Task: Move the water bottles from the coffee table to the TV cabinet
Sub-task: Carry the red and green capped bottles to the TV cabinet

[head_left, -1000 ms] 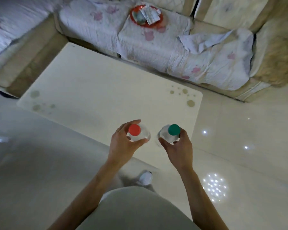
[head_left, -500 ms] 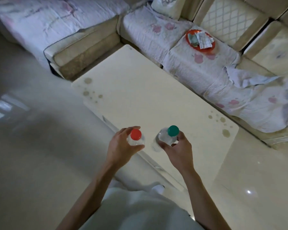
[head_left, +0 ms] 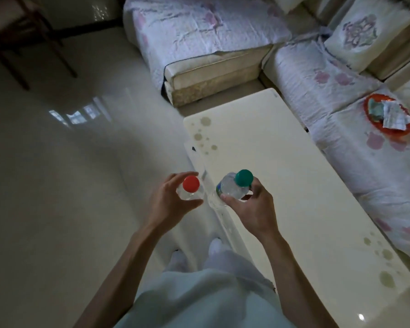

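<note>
My left hand [head_left: 168, 204] grips a clear water bottle with a red cap [head_left: 191, 187], held upright over the floor just left of the coffee table's edge. My right hand [head_left: 251, 209] grips a second clear bottle with a green cap [head_left: 237, 187], tilted slightly left over the near edge of the white coffee table [head_left: 294, 185]. Both bottles are lifted off the table top. The two bottles are close together, apart by a small gap. No TV cabinet is in view.
A corner sofa [head_left: 223, 43] with floral covers wraps the table's far and right sides; a red plate with paper [head_left: 388, 114] lies on it. Dark chair legs [head_left: 21, 43] stand at the top left. Glossy floor [head_left: 69, 174] spreads to the left.
The view has swung left: the table and sofa shifted to the right of the frame, and open floor now fills the left. Both hands kept their bottles, now at the table's left edge.
</note>
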Demonstrator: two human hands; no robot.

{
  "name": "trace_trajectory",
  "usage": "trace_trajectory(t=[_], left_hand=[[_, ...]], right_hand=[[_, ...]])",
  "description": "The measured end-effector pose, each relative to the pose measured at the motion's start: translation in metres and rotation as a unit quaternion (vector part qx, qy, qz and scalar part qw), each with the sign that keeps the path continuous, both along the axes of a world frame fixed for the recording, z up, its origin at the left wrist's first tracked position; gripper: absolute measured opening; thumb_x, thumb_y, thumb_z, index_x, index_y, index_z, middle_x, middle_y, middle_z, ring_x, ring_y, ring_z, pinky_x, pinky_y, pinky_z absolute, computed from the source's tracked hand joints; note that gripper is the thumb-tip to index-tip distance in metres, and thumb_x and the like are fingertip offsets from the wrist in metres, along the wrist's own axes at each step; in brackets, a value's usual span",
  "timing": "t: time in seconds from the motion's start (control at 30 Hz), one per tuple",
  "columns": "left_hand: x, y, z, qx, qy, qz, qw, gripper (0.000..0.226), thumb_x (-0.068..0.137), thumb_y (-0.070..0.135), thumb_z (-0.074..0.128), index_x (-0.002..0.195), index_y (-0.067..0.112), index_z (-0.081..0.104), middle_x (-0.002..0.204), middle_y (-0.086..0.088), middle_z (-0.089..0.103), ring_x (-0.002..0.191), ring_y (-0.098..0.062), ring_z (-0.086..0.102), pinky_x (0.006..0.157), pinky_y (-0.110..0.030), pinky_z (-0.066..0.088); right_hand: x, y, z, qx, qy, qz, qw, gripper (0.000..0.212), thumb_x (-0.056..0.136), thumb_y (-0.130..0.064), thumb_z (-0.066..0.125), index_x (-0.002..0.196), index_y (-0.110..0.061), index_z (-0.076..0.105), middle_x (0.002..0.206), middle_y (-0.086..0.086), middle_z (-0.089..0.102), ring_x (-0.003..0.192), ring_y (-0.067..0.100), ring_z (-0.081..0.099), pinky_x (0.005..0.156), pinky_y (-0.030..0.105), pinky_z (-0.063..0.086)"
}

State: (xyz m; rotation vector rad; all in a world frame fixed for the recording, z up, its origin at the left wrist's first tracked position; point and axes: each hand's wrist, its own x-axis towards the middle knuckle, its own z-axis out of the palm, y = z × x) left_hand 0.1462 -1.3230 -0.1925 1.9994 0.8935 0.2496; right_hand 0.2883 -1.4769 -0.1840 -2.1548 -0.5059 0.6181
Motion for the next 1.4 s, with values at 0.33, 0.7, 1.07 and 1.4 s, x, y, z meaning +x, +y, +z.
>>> trace_trajectory(t=[0.33, 0.7, 1.07, 1.4], left_hand=[[0.006, 0.044, 0.023, -0.011, -0.002, 0.183, 0.983, 0.063, 0.057, 0.032, 0.09, 0.115, 0.038, 0.065, 0.103, 0.009, 0.069, 0.092, -0.014, 0.064, 0.086, -0.039, 0.054], [-0.006, 0.057, 0.042, -0.018, -0.045, 0.349, 0.936, 0.06, 0.06, 0.023, 0.089, 0.112, 0.041, 0.064, 0.105, 0.011, 0.068, 0.092, -0.02, 0.067, 0.086, -0.04, 0.056], [-0.058, 0.126, 0.03, -0.037, -0.049, 0.401, 0.914, 0.064, 0.059, 0.022, 0.088, 0.117, 0.032, 0.064, 0.109, 0.012, 0.065, 0.096, -0.009, 0.061, 0.086, -0.028, 0.053], [-0.135, 0.261, 0.035, -0.035, -0.066, 0.4, 0.914, 0.064, 0.054, 0.027, 0.091, 0.114, 0.033, 0.067, 0.107, 0.012, 0.069, 0.094, -0.009, 0.064, 0.086, -0.029, 0.053]], right_hand=[[0.055, 0.103, 0.006, 0.037, -0.048, 0.246, 0.967, 0.068, 0.065, -0.057, 0.073, 0.121, -0.023, 0.055, 0.108, -0.006, 0.064, 0.093, 0.013, 0.062, 0.08, 0.039, 0.058], [0.059, 0.196, 0.009, 0.05, -0.077, 0.388, 0.917, 0.064, 0.064, -0.049, 0.082, 0.116, -0.022, 0.057, 0.102, -0.006, 0.065, 0.087, 0.011, 0.059, 0.076, 0.03, 0.054], [0.005, 0.293, 0.005, 0.039, -0.065, 0.469, 0.88, 0.062, 0.067, -0.043, 0.084, 0.118, -0.019, 0.058, 0.104, -0.007, 0.065, 0.091, 0.01, 0.06, 0.079, 0.027, 0.054], [-0.056, 0.426, 0.018, 0.014, -0.065, 0.451, 0.89, 0.058, 0.065, -0.038, 0.086, 0.114, -0.019, 0.061, 0.1, -0.006, 0.067, 0.085, 0.016, 0.065, 0.075, 0.031, 0.056]])
